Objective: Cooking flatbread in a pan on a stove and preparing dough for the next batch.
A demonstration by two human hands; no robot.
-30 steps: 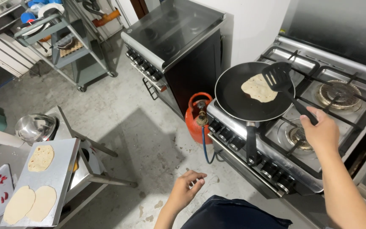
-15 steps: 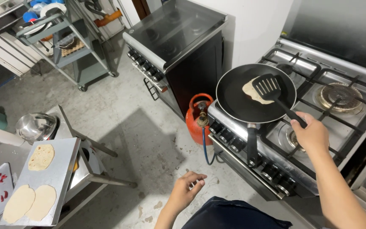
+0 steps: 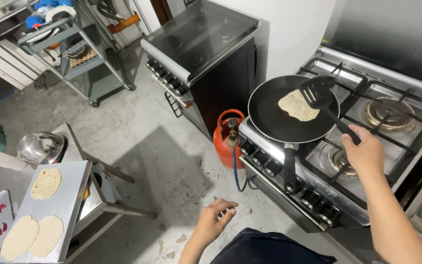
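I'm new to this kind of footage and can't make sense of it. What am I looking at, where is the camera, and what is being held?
The camera sits on a person's head, looking down at their own two hands. The right hand grips a black slotted spatula over a pale round flatbread in a black frying pan on a steel gas stove. The left hand hangs empty above the floor. At lower left, a metal tray carries three more flatbreads. An orange gas cylinder stands beside the stove.
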